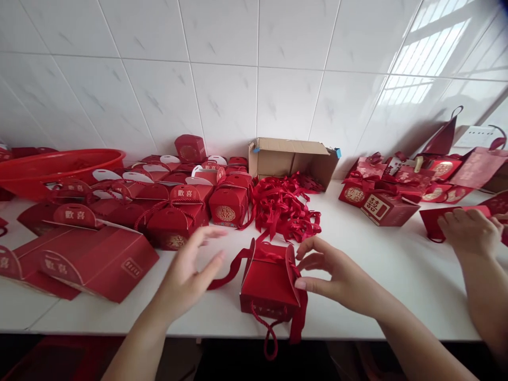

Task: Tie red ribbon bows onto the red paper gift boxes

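My right hand [337, 278] pinches the box [270, 286] — at its ribbon [297, 317], I think — left hand [186, 275] released, fingers spread, just beside.

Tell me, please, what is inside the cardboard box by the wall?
Red ribbons spill from the cardboard box; its walls hide the rest of the inside.

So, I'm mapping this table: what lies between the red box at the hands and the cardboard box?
A heap of red ribbons lies between the red box and the cardboard box, in the head view.
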`<act>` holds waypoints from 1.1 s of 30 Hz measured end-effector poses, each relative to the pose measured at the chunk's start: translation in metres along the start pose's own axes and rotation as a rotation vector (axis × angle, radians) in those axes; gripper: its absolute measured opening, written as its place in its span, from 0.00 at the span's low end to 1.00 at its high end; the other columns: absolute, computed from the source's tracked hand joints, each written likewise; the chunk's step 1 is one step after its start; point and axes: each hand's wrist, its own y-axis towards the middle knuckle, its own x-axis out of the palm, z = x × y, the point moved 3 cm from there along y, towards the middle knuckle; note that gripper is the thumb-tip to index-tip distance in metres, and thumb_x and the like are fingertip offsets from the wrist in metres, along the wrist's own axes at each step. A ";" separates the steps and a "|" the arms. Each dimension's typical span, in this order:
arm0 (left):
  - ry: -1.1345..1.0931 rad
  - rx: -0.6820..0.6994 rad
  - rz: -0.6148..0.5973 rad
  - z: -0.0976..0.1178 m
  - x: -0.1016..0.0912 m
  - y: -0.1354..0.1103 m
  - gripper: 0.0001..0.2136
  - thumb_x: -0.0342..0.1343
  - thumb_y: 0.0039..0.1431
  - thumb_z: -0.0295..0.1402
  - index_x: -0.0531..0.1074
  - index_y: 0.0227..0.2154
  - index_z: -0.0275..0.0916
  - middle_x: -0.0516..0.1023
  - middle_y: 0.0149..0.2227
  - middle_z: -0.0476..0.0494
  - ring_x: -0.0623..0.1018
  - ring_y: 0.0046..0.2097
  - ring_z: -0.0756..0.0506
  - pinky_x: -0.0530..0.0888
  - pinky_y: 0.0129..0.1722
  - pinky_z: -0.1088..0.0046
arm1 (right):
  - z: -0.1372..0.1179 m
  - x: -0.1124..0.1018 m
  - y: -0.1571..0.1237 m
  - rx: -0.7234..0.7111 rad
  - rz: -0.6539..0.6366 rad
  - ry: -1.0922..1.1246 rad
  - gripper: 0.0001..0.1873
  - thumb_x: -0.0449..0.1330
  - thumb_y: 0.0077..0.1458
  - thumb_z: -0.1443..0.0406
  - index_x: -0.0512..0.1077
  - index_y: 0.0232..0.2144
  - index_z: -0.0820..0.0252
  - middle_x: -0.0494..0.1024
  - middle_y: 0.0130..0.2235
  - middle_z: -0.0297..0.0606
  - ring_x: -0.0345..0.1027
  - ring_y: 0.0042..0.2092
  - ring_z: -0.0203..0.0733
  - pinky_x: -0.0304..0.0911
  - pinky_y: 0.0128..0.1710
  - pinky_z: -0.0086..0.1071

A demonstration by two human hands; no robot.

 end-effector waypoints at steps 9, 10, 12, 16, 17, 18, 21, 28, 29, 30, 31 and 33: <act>-0.319 -0.136 -0.253 0.010 0.028 0.001 0.08 0.49 0.61 0.37 0.65 0.42 0.43 0.72 0.40 0.47 0.75 0.45 0.47 0.72 0.43 0.73 | -0.003 0.006 0.001 -0.107 0.061 0.021 0.05 0.56 0.59 0.62 0.65 0.33 0.59 0.70 0.33 0.35 0.63 0.30 0.33 0.62 0.28 0.28; -0.293 -0.130 -0.247 0.010 0.026 0.002 0.08 0.49 0.61 0.37 0.65 0.42 0.43 0.72 0.38 0.47 0.75 0.43 0.47 0.72 0.42 0.73 | -0.005 0.003 0.000 -0.146 0.102 -0.064 0.04 0.55 0.59 0.63 0.66 0.33 0.58 0.70 0.32 0.35 0.63 0.29 0.33 0.61 0.28 0.28; -0.223 -0.113 -0.234 0.012 0.020 0.005 0.09 0.49 0.61 0.38 0.66 0.41 0.43 0.73 0.36 0.47 0.75 0.39 0.48 0.72 0.39 0.74 | -0.009 -0.003 -0.001 -0.248 0.175 -0.235 0.03 0.55 0.60 0.65 0.68 0.34 0.58 0.70 0.30 0.34 0.61 0.28 0.33 0.60 0.26 0.27; -0.120 -0.085 -0.256 0.022 0.010 0.014 0.10 0.47 0.61 0.40 0.67 0.42 0.44 0.72 0.29 0.51 0.72 0.31 0.49 0.69 0.32 0.76 | -0.016 -0.010 -0.002 -0.491 0.253 -0.488 0.02 0.57 0.59 0.68 0.68 0.37 0.58 0.70 0.29 0.34 0.60 0.26 0.32 0.59 0.25 0.26; -0.103 -0.080 -0.265 0.024 0.007 0.017 0.10 0.47 0.61 0.41 0.67 0.41 0.44 0.71 0.27 0.52 0.71 0.29 0.49 0.69 0.31 0.76 | -0.016 -0.010 -0.001 -0.546 0.259 -0.541 0.02 0.57 0.59 0.68 0.68 0.37 0.58 0.70 0.29 0.34 0.61 0.27 0.33 0.59 0.26 0.27; -0.086 -0.077 -0.272 0.026 0.005 0.019 0.10 0.47 0.61 0.41 0.67 0.41 0.44 0.71 0.25 0.52 0.70 0.27 0.49 0.68 0.29 0.76 | -0.016 -0.011 -0.001 -0.595 0.264 -0.599 0.02 0.57 0.59 0.68 0.68 0.36 0.58 0.70 0.29 0.34 0.62 0.27 0.33 0.60 0.27 0.27; -0.029 -0.080 -0.298 0.028 0.002 0.027 0.10 0.48 0.60 0.40 0.67 0.40 0.44 0.68 0.23 0.53 0.67 0.25 0.50 0.64 0.25 0.77 | -0.014 -0.011 -0.001 -0.705 0.309 -0.794 0.06 0.54 0.59 0.71 0.66 0.31 0.57 0.67 0.26 0.33 0.60 0.26 0.34 0.57 0.26 0.29; -0.037 -0.100 -0.385 0.020 0.015 0.028 0.08 0.49 0.58 0.37 0.66 0.40 0.43 0.61 0.19 0.56 0.62 0.22 0.51 0.60 0.22 0.78 | -0.001 -0.005 -0.007 -0.778 0.382 -0.967 0.07 0.53 0.57 0.73 0.64 0.33 0.56 0.68 0.20 0.29 0.56 0.20 0.34 0.50 0.23 0.32; -0.055 -0.108 -0.391 0.019 0.017 0.027 0.08 0.49 0.58 0.37 0.67 0.40 0.43 0.61 0.19 0.56 0.61 0.22 0.51 0.59 0.21 0.78 | 0.000 -0.003 -0.008 -0.759 0.357 -0.983 0.03 0.54 0.58 0.70 0.65 0.35 0.57 0.69 0.21 0.31 0.58 0.20 0.35 0.51 0.23 0.32; -0.076 -0.116 -0.396 0.017 0.019 0.025 0.08 0.49 0.58 0.37 0.67 0.39 0.43 0.61 0.19 0.56 0.61 0.22 0.51 0.59 0.21 0.78 | 0.000 -0.002 -0.008 -0.738 0.328 -0.991 0.03 0.55 0.58 0.66 0.66 0.36 0.59 0.70 0.22 0.32 0.58 0.21 0.35 0.52 0.23 0.32; -0.098 -0.124 -0.402 0.016 0.021 0.024 0.08 0.49 0.58 0.37 0.67 0.40 0.43 0.62 0.19 0.56 0.61 0.22 0.51 0.59 0.21 0.78 | -0.001 -0.001 -0.008 -0.717 0.299 -0.987 0.06 0.55 0.59 0.62 0.67 0.36 0.60 0.70 0.22 0.34 0.59 0.21 0.36 0.52 0.23 0.32; -0.140 -0.141 -0.420 0.013 0.023 0.022 0.09 0.49 0.59 0.38 0.67 0.40 0.43 0.63 0.20 0.55 0.62 0.23 0.51 0.60 0.22 0.78 | -0.003 -0.001 -0.007 -0.674 0.251 -0.937 0.10 0.53 0.60 0.59 0.68 0.33 0.60 0.70 0.23 0.35 0.58 0.22 0.37 0.53 0.24 0.32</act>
